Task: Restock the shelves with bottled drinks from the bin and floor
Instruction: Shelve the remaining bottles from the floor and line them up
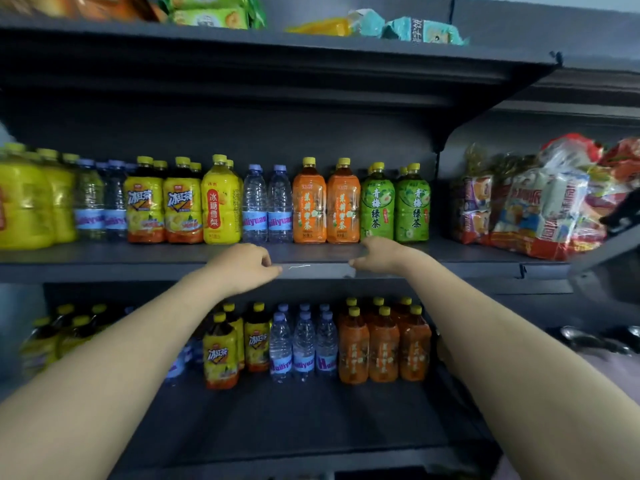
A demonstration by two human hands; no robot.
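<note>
Just now the left hand (242,268) and the right hand (377,256) both reach to the front lip of the middle shelf (104,261). Neither holds a bottle. Their fingers are curled in, with the tips at either end of a pale strip (315,270) on the lip. Whether they pinch that strip or only touch it cannot be told.

Just behind the hands a row of bottles stands upright on this shelf. The water bottles (266,206) are above the left hand, the orange bottles (325,206) are between the hands, and the green bottles (394,206) are above the right hand. Further left come one yellow bottle (220,202), two iced tea bottles (164,206), more water and large yellow bottles.

Under the forearms, the lower shelf (277,420) carries iced tea, water and orange bottles set well back from its front. To the right of the drinks lies a heap of snack packs (526,209). The top shelf (311,46) carries biscuit packets (211,15).
</note>
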